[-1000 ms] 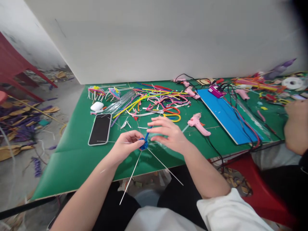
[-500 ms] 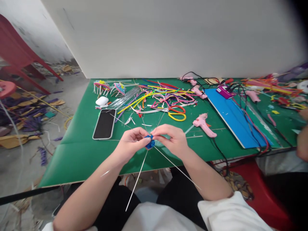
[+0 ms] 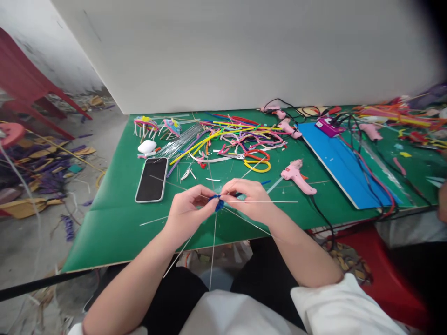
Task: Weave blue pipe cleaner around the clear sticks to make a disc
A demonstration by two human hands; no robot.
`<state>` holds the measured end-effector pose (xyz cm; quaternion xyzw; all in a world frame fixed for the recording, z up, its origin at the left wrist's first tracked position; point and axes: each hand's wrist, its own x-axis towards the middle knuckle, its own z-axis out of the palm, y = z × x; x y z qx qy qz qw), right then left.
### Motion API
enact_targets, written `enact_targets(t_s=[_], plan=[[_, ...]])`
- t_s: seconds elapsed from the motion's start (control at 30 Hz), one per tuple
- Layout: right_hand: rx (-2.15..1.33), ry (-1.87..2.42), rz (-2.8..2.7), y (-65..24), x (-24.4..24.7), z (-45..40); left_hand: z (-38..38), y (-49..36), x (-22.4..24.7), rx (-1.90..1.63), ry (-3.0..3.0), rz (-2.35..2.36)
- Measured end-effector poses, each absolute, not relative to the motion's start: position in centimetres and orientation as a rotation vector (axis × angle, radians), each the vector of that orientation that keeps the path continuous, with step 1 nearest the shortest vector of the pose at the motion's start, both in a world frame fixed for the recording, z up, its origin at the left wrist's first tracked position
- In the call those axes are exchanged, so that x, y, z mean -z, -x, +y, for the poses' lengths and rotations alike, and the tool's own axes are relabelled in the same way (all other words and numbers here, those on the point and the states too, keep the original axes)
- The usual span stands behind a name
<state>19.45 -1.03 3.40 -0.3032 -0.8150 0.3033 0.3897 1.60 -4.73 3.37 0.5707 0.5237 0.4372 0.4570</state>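
Between my hands, over the table's front part, is a small dark-blue fuzzy piece, apparently pipe cleaner. Several thin pale rods fan out from it in all directions like spokes. My left hand pinches its left side with thumb and index finger. The fingers of my right hand are closed at its right side, and a blue end pokes out beyond them. My fingertips cover much of the blue piece.
Scissors lie before a heap of coloured pipe cleaners. A phone and white case are at left, near two small umbrella-like pieces. Right are a pink glue gun, a blue board and cables. Another person's arm shows.
The spokes have turned around the blue piece and now point in different directions. A blue end has come into view beyond my right hand. Both hands keep their pinch.
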Motion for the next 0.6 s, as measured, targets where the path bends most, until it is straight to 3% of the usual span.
enact_targets(t_s=[0.6], plan=[[-0.610, 0.644, -2.102, -19.4, -3.6, -0.9, -4.5, -1.4, -4.3, -1.066, -1.246, 1.266]])
